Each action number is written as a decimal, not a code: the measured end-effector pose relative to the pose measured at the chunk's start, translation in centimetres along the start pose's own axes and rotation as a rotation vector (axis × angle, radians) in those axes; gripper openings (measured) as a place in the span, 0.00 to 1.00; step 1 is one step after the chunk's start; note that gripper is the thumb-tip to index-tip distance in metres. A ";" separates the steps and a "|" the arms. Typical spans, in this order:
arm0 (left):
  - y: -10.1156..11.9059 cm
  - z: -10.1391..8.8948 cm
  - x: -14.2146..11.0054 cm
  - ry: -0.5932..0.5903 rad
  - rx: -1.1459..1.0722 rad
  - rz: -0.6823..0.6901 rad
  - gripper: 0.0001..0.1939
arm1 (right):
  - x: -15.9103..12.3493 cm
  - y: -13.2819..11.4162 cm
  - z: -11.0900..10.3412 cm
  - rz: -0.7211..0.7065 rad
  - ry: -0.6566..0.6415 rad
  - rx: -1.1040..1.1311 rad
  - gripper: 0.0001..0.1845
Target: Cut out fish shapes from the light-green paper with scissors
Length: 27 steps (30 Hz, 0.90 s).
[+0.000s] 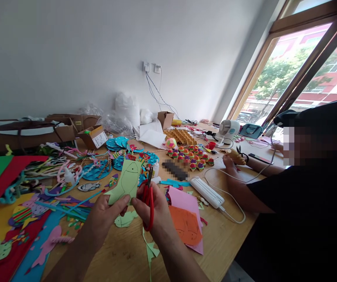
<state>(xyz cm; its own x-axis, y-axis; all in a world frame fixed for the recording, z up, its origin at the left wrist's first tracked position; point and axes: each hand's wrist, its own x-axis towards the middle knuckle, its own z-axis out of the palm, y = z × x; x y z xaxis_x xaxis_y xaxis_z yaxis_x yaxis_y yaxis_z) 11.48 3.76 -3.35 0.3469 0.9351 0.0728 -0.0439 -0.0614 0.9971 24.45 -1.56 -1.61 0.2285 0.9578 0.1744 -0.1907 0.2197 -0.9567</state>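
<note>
A light green sheet of paper (129, 176) with a fish outline drawn on it is held up over the table. My left hand (105, 213) pinches its lower left part. Red-handled scissors (148, 207) sit in my right hand (156, 209), their blades pointing up and away beside the paper. The right thumb and fingertips also touch the paper's lower edge. Under the hands lies a cut green paper fish (125, 219), with thin green scraps (150, 250) nearer me. To the right, an orange sheet (186, 225) with drawn fish rests on a pink sheet (199, 235).
A white power strip (206, 192) with its cable lies right of centre. Painted egg-carton pieces (193, 156), a fan (228, 129), boxes (27, 135) and pipe cleaners (51, 164) crowd the table (224, 239). Another person in black (309, 188) works at the right, forearms on the tabletop.
</note>
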 end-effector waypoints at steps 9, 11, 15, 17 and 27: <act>0.9 -0.1 -0.1 0.061 0.037 0.025 0.16 | -0.2 0.0 0.2 -0.014 0.026 -0.062 0.09; 0.9 -0.4 -0.1 0.030 0.064 0.020 0.16 | -0.1 0.0 0.2 -0.020 0.035 -0.070 0.09; 1.2 -0.8 -0.3 0.033 0.166 -0.038 0.16 | -0.1 -0.4 0.1 -0.023 0.024 -0.084 0.09; 1.5 -0.8 -0.3 0.069 0.166 -0.039 0.15 | -0.3 -0.6 -0.1 -0.020 0.014 -0.124 0.10; 2.5 -0.7 -0.5 0.134 -0.123 -0.021 0.08 | -3.0 0.9 -1.1 0.090 -0.203 -0.503 0.12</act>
<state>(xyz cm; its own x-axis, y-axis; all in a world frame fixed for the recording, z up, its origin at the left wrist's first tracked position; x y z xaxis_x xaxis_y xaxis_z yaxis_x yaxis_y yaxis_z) 10.52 3.40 -0.94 0.2215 0.9743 0.0408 -0.1554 -0.0060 0.9878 24.64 -4.48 -3.24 0.0340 0.9961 0.0808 0.2901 0.0676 -0.9546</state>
